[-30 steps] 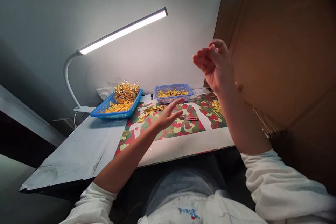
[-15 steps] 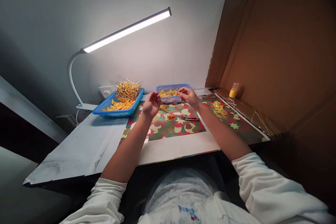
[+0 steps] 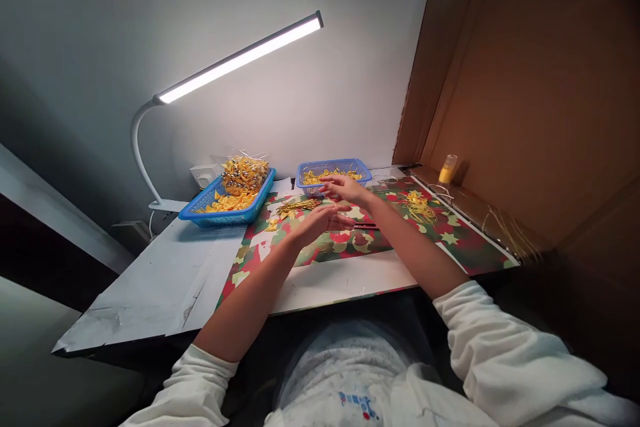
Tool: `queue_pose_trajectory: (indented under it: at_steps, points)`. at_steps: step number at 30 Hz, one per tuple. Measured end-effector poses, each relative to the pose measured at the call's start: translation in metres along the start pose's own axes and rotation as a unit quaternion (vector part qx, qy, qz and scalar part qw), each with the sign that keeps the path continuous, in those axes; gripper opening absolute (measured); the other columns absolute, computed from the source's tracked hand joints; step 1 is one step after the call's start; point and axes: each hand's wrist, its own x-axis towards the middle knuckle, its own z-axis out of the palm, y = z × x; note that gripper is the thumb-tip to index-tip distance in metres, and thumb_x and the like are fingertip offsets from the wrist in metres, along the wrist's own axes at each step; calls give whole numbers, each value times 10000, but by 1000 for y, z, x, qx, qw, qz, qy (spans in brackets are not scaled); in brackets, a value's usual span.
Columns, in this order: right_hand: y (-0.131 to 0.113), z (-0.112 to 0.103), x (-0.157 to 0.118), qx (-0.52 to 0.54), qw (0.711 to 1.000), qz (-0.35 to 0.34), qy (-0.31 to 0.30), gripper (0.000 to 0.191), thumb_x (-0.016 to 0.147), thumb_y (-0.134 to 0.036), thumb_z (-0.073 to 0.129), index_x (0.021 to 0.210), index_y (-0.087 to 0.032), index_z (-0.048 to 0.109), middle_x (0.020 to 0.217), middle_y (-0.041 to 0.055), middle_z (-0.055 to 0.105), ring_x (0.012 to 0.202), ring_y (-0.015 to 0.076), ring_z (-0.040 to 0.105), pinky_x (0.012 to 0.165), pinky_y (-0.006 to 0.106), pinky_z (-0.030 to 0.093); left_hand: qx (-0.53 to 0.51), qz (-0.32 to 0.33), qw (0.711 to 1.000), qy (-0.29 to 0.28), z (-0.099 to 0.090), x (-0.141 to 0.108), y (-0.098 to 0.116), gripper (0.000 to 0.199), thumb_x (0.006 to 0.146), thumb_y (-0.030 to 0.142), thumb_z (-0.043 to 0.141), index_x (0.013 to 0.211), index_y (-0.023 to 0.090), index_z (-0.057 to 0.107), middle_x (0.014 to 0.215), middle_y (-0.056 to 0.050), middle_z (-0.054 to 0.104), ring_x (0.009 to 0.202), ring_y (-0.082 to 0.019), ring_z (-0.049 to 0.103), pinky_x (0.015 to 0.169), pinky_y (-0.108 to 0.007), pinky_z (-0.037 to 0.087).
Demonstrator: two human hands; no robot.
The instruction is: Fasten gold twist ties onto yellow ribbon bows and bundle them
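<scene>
Over the patterned mat (image 3: pixel 350 249), my left hand (image 3: pixel 323 221) reaches low with its fingers stretched out, and nothing shows in it. Just behind and above it is my right hand (image 3: pixel 345 189), fingers apart, in front of the small blue basket (image 3: pixel 333 165) of yellow pieces. A bundle of thin yellow-brown strands (image 3: pixel 295 208) lies left of the hands, with a small yellow piece (image 3: pixel 272 225) beside it. The dark red snips (image 3: pixel 366 226) lie partly behind my left fingertips.
The larger blue basket (image 3: pixel 225 215) at the left holds yellow pieces and a clear bag. A lamp (image 3: pixel 240 57) arches above. To the right are yellow strands (image 3: pixel 420 207), a small bottle (image 3: pixel 448 169) and a cardboard wall (image 3: pixel 525 93).
My left hand has moved right and down, turning from palm up to stretched over the mat. My right hand has shifted left and slightly down, its fingers now spread. The view has shifted slightly.
</scene>
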Motion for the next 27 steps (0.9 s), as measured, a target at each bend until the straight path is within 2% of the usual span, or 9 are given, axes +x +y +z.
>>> queue_pose_trajectory:
  at_steps: [3,6,8,10,14,17,22,27]
  points:
    - [13,-4,-9,-30,998,-16,59,189,744,-261,680,922,-203,661,1002,62,700,926,190,640,823,338,517,-41,2,999,24,-5,3,1,413,820,475,623,1059,143,681,997,-145,749,964,-270,696,960,-425,452]
    - [19,-6,-26,-69,982,-117,133,102,762,-248,592,838,-208,647,1058,55,670,1036,207,603,926,376,468,-64,8,997,50,-11,5,3,409,837,512,598,1044,170,685,1067,-129,738,1052,-269,669,979,-409,439]
    - [20,-6,-36,-116,967,-181,134,74,736,-225,575,753,-209,645,1060,48,654,1081,220,577,960,393,435,-70,11,996,60,-13,6,3,426,856,547,554,1043,187,685,1082,-118,734,1085,-269,656,985,-407,431]
    - [23,-4,-42,-163,957,-206,122,85,704,-190,570,689,-213,650,1027,43,646,1075,226,568,989,411,403,-67,16,995,67,-15,6,3,452,871,574,512,1052,197,685,1089,-110,732,1098,-268,649,984,-407,430]
    - [33,5,-45,-196,944,-209,161,91,701,-184,584,687,-221,665,954,42,640,978,220,578,964,413,406,-58,27,994,84,-16,6,3,493,876,599,478,1115,215,674,1145,-97,713,1082,-247,644,960,-385,444]
    - [41,10,-44,-209,939,-200,184,85,709,-193,605,720,-225,682,953,44,641,999,232,564,969,416,401,-66,31,993,93,-15,6,4,502,883,598,463,1120,215,682,1179,-92,699,1055,-226,641,951,-364,449]
    - [48,11,-41,-202,955,-146,163,176,741,-177,543,757,-226,712,1037,45,637,1065,235,529,997,416,393,-76,30,993,84,-13,5,5,513,881,601,458,1108,213,703,1199,-97,691,1061,-228,631,950,-357,449]
    - [50,12,-40,-193,961,-138,142,224,713,-161,528,817,-229,715,1043,37,642,1052,224,531,971,396,425,-61,-2,997,52,-11,4,5,559,853,641,470,1076,194,722,1101,-112,718,1046,-250,639,951,-368,450]
